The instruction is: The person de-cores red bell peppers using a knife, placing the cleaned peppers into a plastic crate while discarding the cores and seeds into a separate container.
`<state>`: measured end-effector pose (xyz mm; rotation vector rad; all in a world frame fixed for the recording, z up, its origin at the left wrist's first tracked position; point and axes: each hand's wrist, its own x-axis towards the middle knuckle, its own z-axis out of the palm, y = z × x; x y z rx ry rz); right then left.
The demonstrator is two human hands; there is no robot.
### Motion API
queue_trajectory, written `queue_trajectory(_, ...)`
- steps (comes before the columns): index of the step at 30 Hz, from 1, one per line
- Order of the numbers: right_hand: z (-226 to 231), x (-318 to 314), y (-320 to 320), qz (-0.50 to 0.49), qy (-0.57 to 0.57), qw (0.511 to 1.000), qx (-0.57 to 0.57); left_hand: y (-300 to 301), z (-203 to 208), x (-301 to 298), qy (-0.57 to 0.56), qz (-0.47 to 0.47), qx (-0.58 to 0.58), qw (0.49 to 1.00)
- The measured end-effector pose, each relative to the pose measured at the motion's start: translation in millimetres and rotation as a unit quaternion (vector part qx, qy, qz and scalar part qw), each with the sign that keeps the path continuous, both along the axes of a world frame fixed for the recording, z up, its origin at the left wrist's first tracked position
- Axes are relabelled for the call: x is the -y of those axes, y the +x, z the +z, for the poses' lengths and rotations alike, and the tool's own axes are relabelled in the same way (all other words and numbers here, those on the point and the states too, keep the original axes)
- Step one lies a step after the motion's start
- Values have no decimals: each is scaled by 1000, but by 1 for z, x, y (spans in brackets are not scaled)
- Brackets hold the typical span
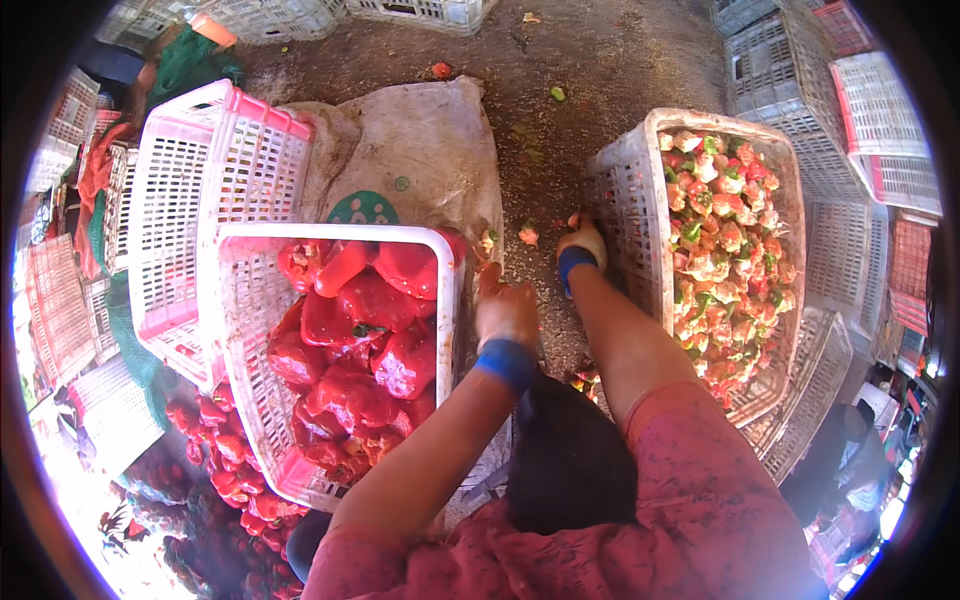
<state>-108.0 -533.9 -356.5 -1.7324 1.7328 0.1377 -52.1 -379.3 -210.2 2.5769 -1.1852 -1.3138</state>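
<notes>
My left hand point(507, 312) is closed beside the right rim of a white and pink plastic crate point(447, 330). What its fingers hold, if anything, is hard to make out. Large, glossy red peppers point(360, 350) fill that crate. My right hand point(583, 246), in a pale glove, is closed low by the left wall of a second crate point(630, 215). A small reddish bit shows at its fingertips, too small to identify. Many cut pepper cores point(725, 240) with green and pale stems are heaped in this second crate. Both wrists wear blue bands.
A loose pepper core point(528, 234) lies on the seed-strewn ground between the crates. A pale woven sack point(420, 150) is spread ahead. Empty pink-white crates point(260, 150) stand at left, with more red peppers point(225, 440) below. Stacked crates point(785, 80) line the right.
</notes>
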Motion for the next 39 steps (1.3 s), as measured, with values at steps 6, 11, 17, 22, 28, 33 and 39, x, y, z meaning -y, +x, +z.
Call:
queue_trajectory(6, 18, -9, 13, 149, 82, 985, 23, -16, -183, 5, 121, 100, 125, 980)
queue_trajectory(11, 36, -13, 35, 233, 140, 961, -45, -10, -213, 4, -42, 589, 25, 807)
queue_trajectory(17, 27, -6, 44, 287, 159, 941, -79, -8, -234, 19, -163, 716, -164, 659)
queue_trajectory(22, 32, -5, 63, 350, 171, 920, -33, 4, -276, 27, -273, 751, -251, 547)
queue_trajectory(28, -34, -7, 59, 347, 289, 891, 34, 24, -182, 41, -172, 704, -199, 660)
queue_trajectory(33, -24, -9, 52, 410, 236, 880, 31, 19, -151, 31, -207, 636, -139, 730)
queue_trajectory(39, 133, -8, 67, 435, 116, 886, 113, 23, -53, 24, -356, 486, -181, 777)
